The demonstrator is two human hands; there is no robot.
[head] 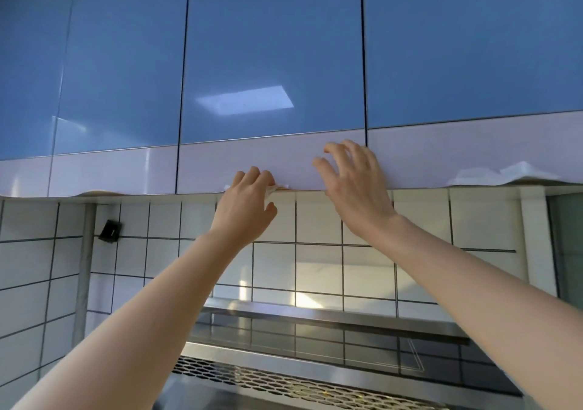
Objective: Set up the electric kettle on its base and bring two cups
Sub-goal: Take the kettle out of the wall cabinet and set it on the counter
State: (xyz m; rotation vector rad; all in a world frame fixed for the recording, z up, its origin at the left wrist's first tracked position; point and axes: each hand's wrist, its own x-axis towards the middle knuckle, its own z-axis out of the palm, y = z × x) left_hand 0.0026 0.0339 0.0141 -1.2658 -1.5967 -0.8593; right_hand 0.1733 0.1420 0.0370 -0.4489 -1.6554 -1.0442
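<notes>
The fingers point(252, 177) of the left hand point(244, 207) curl over the bottom edge of the middle cabinet door point(271, 62), where a scrap of white film point(277, 187) peels away from the door's pale lower band; whether they pinch the film or hook the door edge itself I cannot tell. The fingers point(334, 157) of the right hand point(356, 185) are spread and loosely bent, resting against the same pale band close to the door's lower right corner, just beside the seam with the right cabinet door point(473, 46); they grasp nothing, and the thumb side sits at the bottom edge.

Both forearms reach up from the bottom of the view toward the row of glossy blue wall cabinets, all shut. More loose white film point(504, 174) curls off the bottom edge of the right door, and another strip lifts under the left cabinet door point(120, 62).

Below the cabinets runs a white tiled wall point(318, 220) with dark grout, bearing a small black fitting point(110, 230) near a grey pipe point(85, 267) on the left. A steel shelf point(315, 315) and a perforated metal rack point(284, 381) lie lowest.

No kettle, base or cups are in view.
</notes>
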